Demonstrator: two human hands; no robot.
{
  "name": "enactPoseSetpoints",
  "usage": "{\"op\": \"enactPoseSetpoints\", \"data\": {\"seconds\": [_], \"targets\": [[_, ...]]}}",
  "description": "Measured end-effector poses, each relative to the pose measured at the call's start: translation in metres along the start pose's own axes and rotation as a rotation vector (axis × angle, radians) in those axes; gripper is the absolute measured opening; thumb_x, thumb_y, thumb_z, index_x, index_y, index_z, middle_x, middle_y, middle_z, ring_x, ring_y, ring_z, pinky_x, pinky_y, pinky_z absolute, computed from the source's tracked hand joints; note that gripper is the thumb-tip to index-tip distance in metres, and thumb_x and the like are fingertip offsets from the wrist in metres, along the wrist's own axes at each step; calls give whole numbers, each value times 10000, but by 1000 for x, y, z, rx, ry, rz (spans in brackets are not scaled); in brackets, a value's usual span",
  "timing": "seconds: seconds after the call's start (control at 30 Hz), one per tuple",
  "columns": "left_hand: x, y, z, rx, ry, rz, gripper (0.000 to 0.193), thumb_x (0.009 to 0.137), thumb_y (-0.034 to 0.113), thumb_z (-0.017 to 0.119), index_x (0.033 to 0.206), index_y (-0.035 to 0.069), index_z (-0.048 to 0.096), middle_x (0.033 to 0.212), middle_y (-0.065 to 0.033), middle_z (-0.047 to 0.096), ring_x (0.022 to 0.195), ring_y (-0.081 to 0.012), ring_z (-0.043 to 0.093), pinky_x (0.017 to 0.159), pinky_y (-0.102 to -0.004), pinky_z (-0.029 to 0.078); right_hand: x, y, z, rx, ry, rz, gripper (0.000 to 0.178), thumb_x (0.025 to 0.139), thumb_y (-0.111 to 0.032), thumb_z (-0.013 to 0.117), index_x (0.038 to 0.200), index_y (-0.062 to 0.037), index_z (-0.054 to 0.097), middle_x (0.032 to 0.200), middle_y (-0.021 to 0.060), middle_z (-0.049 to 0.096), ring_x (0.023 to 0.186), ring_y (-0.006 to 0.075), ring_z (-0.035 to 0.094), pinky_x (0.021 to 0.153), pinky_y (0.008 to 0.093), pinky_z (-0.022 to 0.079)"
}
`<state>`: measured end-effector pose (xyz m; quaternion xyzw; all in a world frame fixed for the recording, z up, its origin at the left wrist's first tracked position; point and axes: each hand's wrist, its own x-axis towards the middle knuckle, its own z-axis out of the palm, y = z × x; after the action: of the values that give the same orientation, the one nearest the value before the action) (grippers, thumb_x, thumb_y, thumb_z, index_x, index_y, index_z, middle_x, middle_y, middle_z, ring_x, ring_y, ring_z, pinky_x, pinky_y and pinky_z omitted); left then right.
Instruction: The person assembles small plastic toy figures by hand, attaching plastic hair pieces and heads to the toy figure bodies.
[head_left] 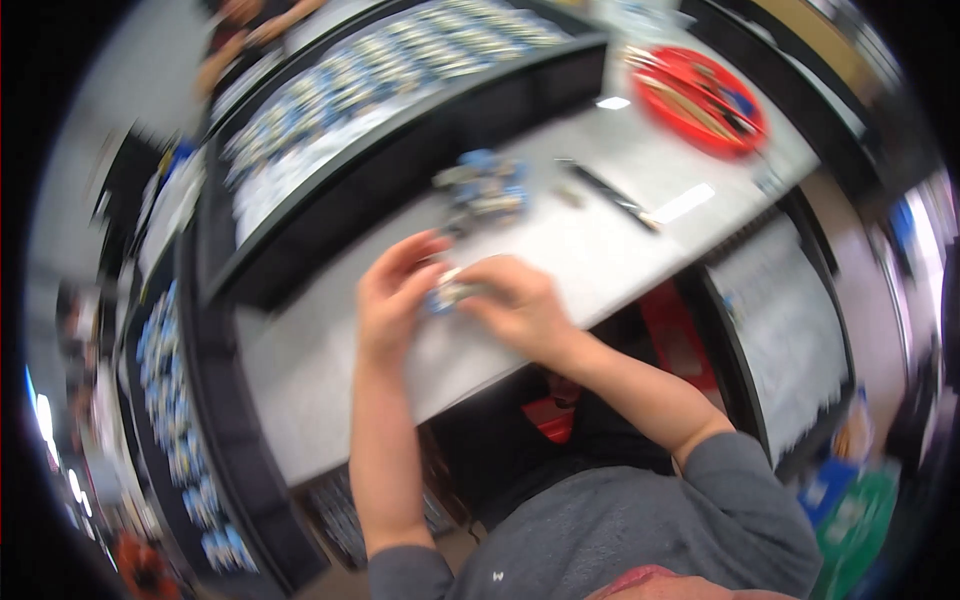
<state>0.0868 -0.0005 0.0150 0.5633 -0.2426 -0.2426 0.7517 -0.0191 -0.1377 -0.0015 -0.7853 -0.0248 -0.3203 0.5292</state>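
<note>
Over the white table (310, 400), my left hand (395, 295) and my right hand (515, 305) come together around a small blue and off-white part (447, 292). Both hands have their fingers closed on it, and motion blur hides its exact kind. Just beyond my fingers sits a loose pile of similar blue and whitish parts (490, 188). To the right of that pile lies a slim dark pen-like tool (610, 195), with a small pale piece (570, 197) near it.
A black tray (420, 145) holds many rows of blue and white parts at the back. At the far right stands a red round tray (650, 95) with tools. Another black tray (215, 400) flanks the table's left, and a white-lined one (790, 340) its right. Another person's hands (240, 45) show at top left.
</note>
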Motion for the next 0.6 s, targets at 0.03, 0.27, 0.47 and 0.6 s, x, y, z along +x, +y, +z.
{"op": "enactPoseSetpoints", "data": {"seconds": [0.03,0.27,0.47,0.6], "targets": [[-3,3,-4,-2,65,-26,376,785,2,589,1156,-14,530,1096,-154,581,924,-182,591,801,-283,475,1,0,1,22,56,-59,281,650,-12,715,918,-24,631,886,112,625,836,249,589,731,324,484],[-5,8,-5,-64,67,-42,375,829,26,551,1195,-17,482,1141,-140,537,889,-139,543,711,-221,457,-7,-21,-100,-46,398,-143,341,635,22,741,947,-66,634,904,78,624,863,203,568,753,296,471],[-7,8,1,15,62,-80,375,815,16,551,1182,-27,487,1111,-138,546,868,-135,543,703,-217,453,-75,49,-245,-27,969,214,162,813,-52,625,970,-32,590,857,19,611,753,78,564,635,207,464],[-5,8,3,47,71,-94,373,815,9,546,1182,-27,489,1111,-141,545,865,-137,544,701,-217,453,-171,117,-323,-625,965,531,198,736,-107,685,898,-15,619,816,61,644,736,133,595,678,276,482]]}}
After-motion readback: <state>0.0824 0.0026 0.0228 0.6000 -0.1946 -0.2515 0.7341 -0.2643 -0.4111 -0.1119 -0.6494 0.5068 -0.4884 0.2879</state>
